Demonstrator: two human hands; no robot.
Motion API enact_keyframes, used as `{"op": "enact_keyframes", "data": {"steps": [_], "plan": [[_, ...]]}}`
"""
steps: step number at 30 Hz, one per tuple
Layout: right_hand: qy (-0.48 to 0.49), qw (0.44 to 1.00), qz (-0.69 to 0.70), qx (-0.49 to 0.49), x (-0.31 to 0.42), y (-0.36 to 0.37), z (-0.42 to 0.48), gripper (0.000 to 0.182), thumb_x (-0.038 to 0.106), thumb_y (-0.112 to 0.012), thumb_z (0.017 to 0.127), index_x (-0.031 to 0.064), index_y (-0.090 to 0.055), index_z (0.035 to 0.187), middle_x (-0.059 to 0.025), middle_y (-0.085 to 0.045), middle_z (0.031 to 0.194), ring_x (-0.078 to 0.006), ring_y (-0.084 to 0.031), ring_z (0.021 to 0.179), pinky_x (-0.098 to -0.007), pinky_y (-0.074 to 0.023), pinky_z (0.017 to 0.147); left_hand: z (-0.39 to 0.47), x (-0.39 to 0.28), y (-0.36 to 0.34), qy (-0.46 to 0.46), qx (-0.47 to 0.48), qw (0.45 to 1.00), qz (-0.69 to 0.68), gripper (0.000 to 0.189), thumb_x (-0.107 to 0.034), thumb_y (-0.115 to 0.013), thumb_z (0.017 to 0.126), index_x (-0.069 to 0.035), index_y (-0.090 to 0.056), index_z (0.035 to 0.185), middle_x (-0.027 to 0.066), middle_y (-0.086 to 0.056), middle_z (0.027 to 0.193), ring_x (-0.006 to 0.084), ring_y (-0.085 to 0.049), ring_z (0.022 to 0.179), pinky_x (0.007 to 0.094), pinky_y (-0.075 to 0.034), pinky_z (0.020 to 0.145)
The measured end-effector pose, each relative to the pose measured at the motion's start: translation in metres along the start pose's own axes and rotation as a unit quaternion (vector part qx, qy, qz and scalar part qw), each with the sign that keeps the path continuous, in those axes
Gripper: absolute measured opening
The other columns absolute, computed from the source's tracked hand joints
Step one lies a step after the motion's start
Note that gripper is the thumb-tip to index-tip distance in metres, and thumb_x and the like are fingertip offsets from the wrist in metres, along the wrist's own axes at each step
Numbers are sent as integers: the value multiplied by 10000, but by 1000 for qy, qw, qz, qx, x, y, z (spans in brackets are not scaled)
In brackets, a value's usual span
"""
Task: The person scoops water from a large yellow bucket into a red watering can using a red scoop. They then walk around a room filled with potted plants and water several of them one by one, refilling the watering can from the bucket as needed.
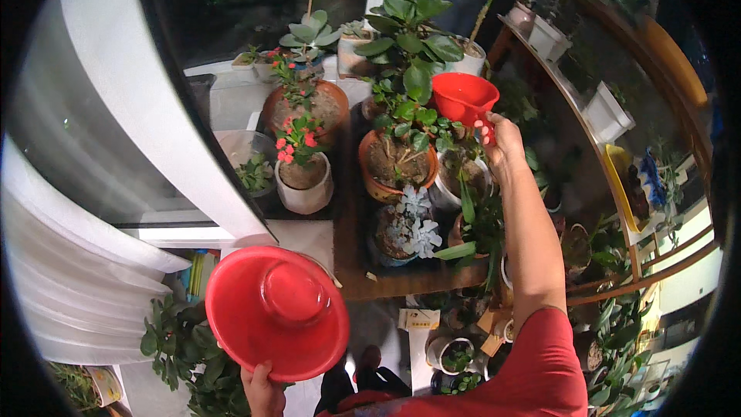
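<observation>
My left hand grips the near rim of a red plastic basin, which is tilted so that its inside shows. Stretched far forward, my right hand holds a red plastic dipper by its handle. The dipper is above the potted plants, beside a large broad-leaved plant. Below my right hand stands a white pot with a plant in it. A terracotta pot with a leafy plant is left of that. Whether the dipper holds water I cannot tell.
A blue-grey succulent stands near the front edge of a brown wooden table. Red-flowered plants grow in pots by the open window frame. A curved wooden plant rack rises on the right. Foliage spreads below the basin.
</observation>
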State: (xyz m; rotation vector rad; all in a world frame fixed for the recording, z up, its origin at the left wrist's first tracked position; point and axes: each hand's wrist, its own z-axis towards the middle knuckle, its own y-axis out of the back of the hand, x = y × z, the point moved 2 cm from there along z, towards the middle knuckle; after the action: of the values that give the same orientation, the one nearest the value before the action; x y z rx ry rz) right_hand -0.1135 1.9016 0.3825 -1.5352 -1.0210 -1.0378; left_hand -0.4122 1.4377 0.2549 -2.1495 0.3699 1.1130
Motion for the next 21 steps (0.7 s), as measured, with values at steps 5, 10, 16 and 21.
{"op": "enact_keyframes", "data": {"steps": [5,10,16,21], "plan": [[10,1000,15,-10,21,31,-25,133,96,-467,859,-22,-486,917,-104,-566,670,-82,-453,457,-176,-338,346,-2,-2,-6,11,20,1000,-9,503,-25,-490,708,29,-398,1200,132,-511,1138,252,-531,1001,370,-441,860],[53,998,-18,-19,36,55,-60,131,80,-486,845,-34,-529,797,-107,-566,667,-96,-444,470,-210,-322,387,-3,-2,-13,11,48,999,0,523,-37,-490,709,29,-383,1216,143,-489,1168,259,-516,1027,370,-433,870],[86,992,-87,-26,36,92,-76,109,88,-504,829,-10,-541,799,-82,-561,639,-95,-448,470,-219,-320,391,-7,-3,-24,17,85,996,11,523,-34,-466,715,39,-370,1224,146,-482,1177,262,-505,1040,371,-416,888],[103,981,-160,-45,35,104,-82,121,104,-512,829,-8,-551,806,-67,-571,634,-94,-471,476,-225,-340,404,-9,-3,-21,14,94,995,19,516,-22,-456,719,36,-370,1224,142,-473,1189,261,-494,1055,377,-403,901]]}}
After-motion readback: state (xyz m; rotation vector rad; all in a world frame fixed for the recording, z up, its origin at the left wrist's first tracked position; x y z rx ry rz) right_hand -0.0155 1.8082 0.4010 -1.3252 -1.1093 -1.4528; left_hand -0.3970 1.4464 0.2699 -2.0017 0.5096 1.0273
